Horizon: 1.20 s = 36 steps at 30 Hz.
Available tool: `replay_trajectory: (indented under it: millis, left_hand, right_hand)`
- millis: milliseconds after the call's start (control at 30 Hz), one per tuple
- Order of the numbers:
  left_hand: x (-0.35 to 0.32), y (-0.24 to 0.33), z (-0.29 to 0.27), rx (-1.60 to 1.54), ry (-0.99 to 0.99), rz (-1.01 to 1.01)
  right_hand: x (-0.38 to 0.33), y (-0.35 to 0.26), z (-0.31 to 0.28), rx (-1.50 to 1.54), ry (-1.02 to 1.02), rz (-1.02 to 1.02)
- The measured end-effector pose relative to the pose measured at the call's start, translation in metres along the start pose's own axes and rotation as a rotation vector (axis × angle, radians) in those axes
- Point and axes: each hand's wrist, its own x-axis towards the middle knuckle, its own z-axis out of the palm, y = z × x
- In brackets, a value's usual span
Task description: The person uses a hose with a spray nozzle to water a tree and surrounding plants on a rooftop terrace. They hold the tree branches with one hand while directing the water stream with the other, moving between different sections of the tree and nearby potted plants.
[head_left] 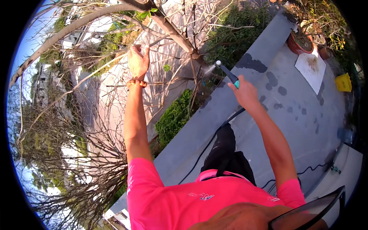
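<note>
My left hand (138, 63) is raised with its fingers curled at a thin bare branch (111, 61) of the tree; a beaded bracelet circles the wrist. In my right hand (245, 94) is the grip of a spray wand (227, 73), dark with a teal part by my thumb. From its pale round head (218, 63), a fine spray of water goes left toward the tree's base. A dark hose (207, 147) runs from beneath my right hand down past my legs.
A thick trunk (172, 30) leans across the top. Green shrubs (174, 120) grow along a low grey wall (191, 134). On the wet-spotted grey floor are a terracotta pot (301, 43), a white board (311, 69) and a yellow container (343, 82). Bare twigs crowd the left.
</note>
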Motion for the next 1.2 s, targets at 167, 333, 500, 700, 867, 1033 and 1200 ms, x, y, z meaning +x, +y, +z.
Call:
replay_trajectory:
  millis: [167, 333, 500, 700, 867, 1033, 1200]
  left_hand:
    - [0.080, -0.048, 0.075, 0.554, -0.363, -0.169]
    - [0.091, -0.082, 0.140, 0.816, -0.706, -0.161]
    - [0.096, -0.096, 0.173, 0.812, -0.784, -0.158]
    - [0.116, -0.099, 0.199, 0.969, -0.939, -0.015]
    - [0.096, -0.133, 0.236, 0.879, -0.828, -0.088]
    - [0.084, -0.099, 0.239, 0.961, -0.710, -0.062]
    - [0.070, -0.120, 0.229, 0.980, -0.555, -0.008]
  right_hand:
    - [0.037, 0.009, 0.010, 0.008, -0.057, 0.016]
    - [0.069, 0.019, 0.028, -0.012, -0.142, 0.065]
    - [0.091, 0.033, 0.056, -0.033, -0.126, 0.081]
    - [0.115, 0.047, 0.072, -0.037, -0.169, 0.172]
    - [0.122, 0.058, 0.085, -0.129, -0.151, 0.072]
    - [0.133, 0.076, 0.090, -0.176, -0.142, 0.147]
    - [0.144, 0.098, 0.108, -0.133, -0.058, 0.154]
